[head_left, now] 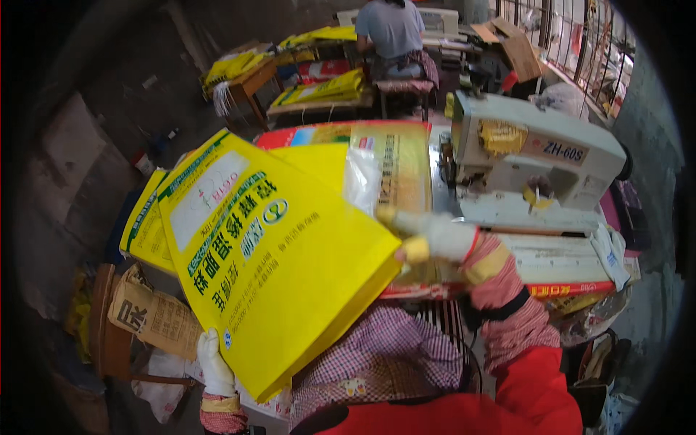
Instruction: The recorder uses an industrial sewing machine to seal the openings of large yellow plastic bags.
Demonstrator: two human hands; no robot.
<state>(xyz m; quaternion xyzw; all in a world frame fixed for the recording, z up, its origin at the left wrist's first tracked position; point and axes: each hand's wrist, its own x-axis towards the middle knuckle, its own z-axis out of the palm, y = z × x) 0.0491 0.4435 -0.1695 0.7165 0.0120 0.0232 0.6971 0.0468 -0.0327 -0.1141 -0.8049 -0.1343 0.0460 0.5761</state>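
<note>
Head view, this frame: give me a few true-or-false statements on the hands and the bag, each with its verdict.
1. Both gloved hands grip the yellow bag. True: left hand at its lower corner, right hand at its right edge.
2. The sewing machine is black. False: it is white.
3. Another person sits at the back. True.
4. The bag lies flat on the floor. False: it is held up, tilted.

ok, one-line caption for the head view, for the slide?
Gloved left hand and right hand hold a yellow woven sack beside an industrial sewing machine.
</note>
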